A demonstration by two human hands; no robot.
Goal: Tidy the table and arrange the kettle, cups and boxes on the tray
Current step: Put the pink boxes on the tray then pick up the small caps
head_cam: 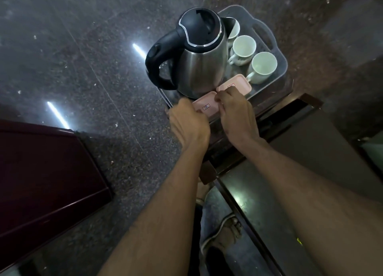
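Head cam, looking down. Grey tray (278, 55) sits on a small dark table (275, 107), over polished stone floor (83, 47).

On tray: steel kettle (204, 68) w/ black lid + handle, upright, at tray's left side. Handle points left, overhanging tray edge. Three white cups to R of kettle in a diagonal row: far cup (234, 29) partly hidden behind kettle body, middle cup (243, 47), near cup (263, 67). All upright, look empty. Near cup's handle just beside the far pink box.

Two pink boxes along tray's near edge, in front of kettle base, lying flat, end to end, nearly touching. Far pink box (238, 85) lies R, towards near cup. Near pink box (205, 107) lies L, small label visible on lid.

Left hand (187, 122): fingers curled down over the L end of near pink box, back of hand towards cam. Contact looks real but fingertips hidden; cannot tell if it's a full clamp or just a touch.

Right hand (238, 114): fingers bent, tips at the seam where the two boxes meet, resting on R end of near pink box, thumb side touching corner of far pink box. Partly closed; cannot tell if gripping.

So near pink box sits between both hands, one at each end.

Dark red furniture (41, 182) lower L. A sandalled foot (226, 234) visible below, btwn the forearms.
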